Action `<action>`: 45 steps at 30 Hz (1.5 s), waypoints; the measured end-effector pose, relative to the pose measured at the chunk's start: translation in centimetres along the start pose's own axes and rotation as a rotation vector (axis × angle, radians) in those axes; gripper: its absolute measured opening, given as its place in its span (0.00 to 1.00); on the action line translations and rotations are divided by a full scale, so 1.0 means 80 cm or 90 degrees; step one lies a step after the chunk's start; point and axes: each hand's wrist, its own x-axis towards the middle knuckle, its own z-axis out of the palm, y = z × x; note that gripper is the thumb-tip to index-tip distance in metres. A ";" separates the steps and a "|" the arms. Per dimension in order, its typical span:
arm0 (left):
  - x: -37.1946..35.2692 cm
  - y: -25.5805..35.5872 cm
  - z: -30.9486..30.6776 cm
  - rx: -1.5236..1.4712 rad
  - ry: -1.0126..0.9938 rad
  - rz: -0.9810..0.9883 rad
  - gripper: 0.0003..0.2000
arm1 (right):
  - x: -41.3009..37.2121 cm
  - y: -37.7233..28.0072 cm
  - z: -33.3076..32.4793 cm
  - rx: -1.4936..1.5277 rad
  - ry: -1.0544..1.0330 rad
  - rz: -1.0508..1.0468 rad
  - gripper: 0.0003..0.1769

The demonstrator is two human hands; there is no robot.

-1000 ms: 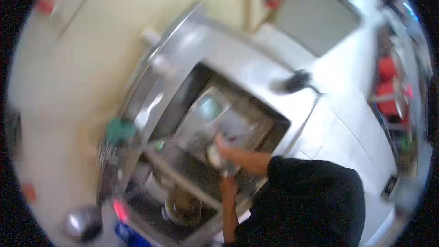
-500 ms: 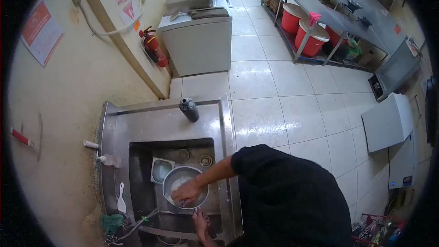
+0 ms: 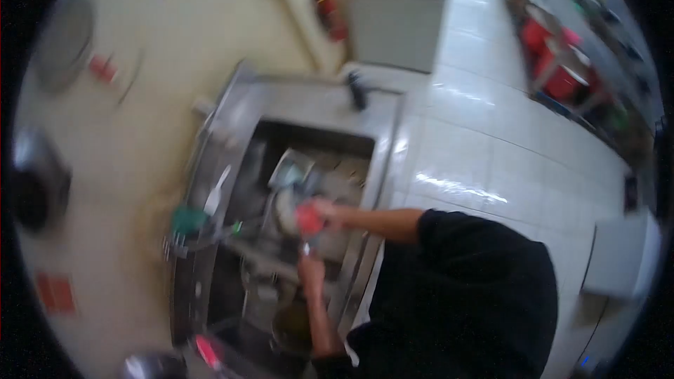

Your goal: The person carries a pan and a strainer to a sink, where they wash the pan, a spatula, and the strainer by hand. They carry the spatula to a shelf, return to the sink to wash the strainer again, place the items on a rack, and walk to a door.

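The view is blurred. My right hand (image 3: 331,213) is closed round a red item (image 3: 309,218), too smeared to identify, over the near side of a round metal pan (image 3: 286,212) in the sink basin. Below it in the view, my left hand (image 3: 310,268) is closed on the pan's handle (image 3: 307,248). Beyond the pan sits a square metal container (image 3: 291,170). The pan looks tilted, and its contents cannot be made out.
A dark bottle (image 3: 357,91) stands on the steel sink top (image 3: 302,98). A white spatula (image 3: 217,191) and a green cloth (image 3: 188,220) lie along the wall side. A second basin with vessels, one a dark pot (image 3: 291,326), lies at the bottom.
The camera view has shifted, so the sink appears higher and further right. The red item now shows at my right hand, which was inside the pan before. My left hand remains at the handle.
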 end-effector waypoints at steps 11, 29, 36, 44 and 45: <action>0.016 0.049 -0.049 0.007 0.069 -0.175 0.17 | -0.008 -0.058 0.102 -1.110 0.306 -0.598 0.30; 0.078 0.075 -0.048 0.148 0.082 -0.015 0.17 | 0.038 -0.120 0.164 -1.449 0.221 -0.315 0.07; 0.028 0.082 -0.027 0.085 0.118 0.005 0.18 | 0.074 -0.245 0.064 -1.310 0.264 -0.085 0.13; 0.025 0.046 -0.022 0.149 0.053 -0.040 0.14 | 0.127 -0.195 0.068 -1.429 0.137 0.271 0.11; 0.025 0.052 -0.029 0.129 0.076 -0.015 0.14 | 0.131 -0.170 0.077 -1.477 0.146 0.284 0.09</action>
